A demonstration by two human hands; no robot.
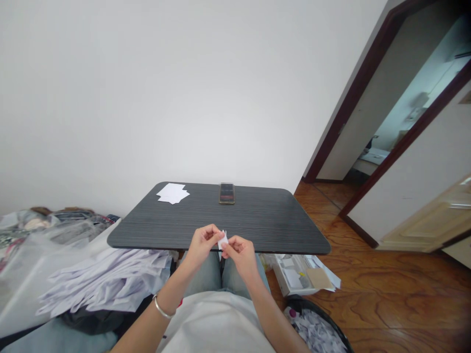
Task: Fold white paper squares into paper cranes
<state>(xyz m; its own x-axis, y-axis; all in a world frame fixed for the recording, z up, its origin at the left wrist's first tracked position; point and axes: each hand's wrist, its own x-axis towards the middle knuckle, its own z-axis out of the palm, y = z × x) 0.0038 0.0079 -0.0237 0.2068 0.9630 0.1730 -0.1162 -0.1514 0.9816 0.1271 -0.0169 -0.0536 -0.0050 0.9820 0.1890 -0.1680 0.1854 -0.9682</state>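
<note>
My left hand (201,243) and my right hand (239,252) meet at the near edge of a dark grey table (257,220), above my lap. Both pinch one small folded piece of white paper (222,239) between their fingertips. A silver bangle (162,308) sits on my left wrist. Farther back on the table lie a few white paper sheets (172,193) at the left and a phone (227,192) in the middle.
A heap of white sheets (106,279) lies on a bed at my left, beside clear plastic. A box of papers (300,274) sits on the wooden floor at right. A dark bin (316,328) holds folded paper pieces. An open doorway (401,122) is at far right.
</note>
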